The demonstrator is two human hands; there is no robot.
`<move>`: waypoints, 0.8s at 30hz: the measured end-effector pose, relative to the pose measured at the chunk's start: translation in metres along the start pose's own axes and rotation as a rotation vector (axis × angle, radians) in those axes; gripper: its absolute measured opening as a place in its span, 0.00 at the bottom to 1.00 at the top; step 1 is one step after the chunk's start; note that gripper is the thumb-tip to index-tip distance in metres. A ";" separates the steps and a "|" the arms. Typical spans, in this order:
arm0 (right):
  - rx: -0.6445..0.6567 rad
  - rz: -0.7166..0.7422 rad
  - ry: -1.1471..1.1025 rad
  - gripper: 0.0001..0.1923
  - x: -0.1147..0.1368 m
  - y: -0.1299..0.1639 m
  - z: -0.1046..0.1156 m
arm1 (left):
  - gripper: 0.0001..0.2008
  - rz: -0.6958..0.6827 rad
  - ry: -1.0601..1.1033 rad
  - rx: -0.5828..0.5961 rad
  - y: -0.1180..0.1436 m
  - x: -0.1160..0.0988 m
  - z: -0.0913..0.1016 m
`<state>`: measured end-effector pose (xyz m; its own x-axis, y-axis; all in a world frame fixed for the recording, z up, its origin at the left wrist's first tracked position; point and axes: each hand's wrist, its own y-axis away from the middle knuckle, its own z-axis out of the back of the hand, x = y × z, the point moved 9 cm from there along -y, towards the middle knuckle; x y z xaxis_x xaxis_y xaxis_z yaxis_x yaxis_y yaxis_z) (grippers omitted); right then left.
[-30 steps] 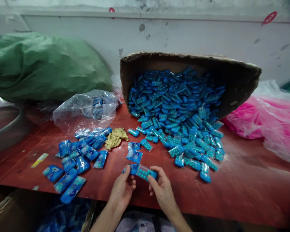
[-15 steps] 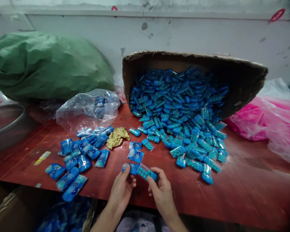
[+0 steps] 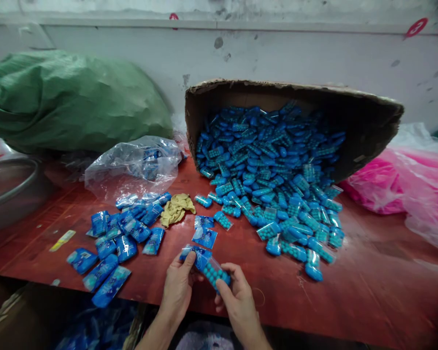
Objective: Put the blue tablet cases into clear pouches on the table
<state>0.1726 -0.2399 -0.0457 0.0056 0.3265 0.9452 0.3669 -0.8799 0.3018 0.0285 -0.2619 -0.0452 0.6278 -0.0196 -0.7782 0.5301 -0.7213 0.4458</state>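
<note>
Head view: at the red table's front edge, the left hand pinches a blue film sleeve, print illegible; the right hand pinches a blue turquoise-beaded pack; a red wall tag reads "3".

both hands bare, low centre of head view, close together but not touching. left hand: pinch grip, thumb on top, pointing up and away, fingers curled underneath. right hand: also pinching, thumb angled up-left, index finger bent around the far side, other fingers folded in. left forearm and right forearm enter from bottom edge, converging inward
</note>
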 end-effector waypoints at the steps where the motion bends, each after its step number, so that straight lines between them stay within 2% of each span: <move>1: 0.004 -0.016 -0.017 0.17 0.000 -0.001 -0.001 | 0.13 -0.002 -0.006 0.011 0.000 -0.001 -0.001; 11: 0.088 -0.106 -0.222 0.19 -0.003 -0.012 -0.003 | 0.11 0.023 -0.065 0.085 -0.003 0.004 0.000; 16: 0.065 -0.090 -0.207 0.19 -0.003 -0.011 -0.003 | 0.11 0.063 -0.027 0.075 -0.003 0.009 -0.002; 24: 0.044 -0.066 -0.122 0.18 0.001 -0.011 0.002 | 0.13 0.008 -0.032 0.030 0.000 0.000 -0.003</move>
<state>0.1704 -0.2290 -0.0483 0.0921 0.4248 0.9006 0.4103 -0.8403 0.3544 0.0307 -0.2597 -0.0440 0.6129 -0.0472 -0.7887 0.5073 -0.7417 0.4387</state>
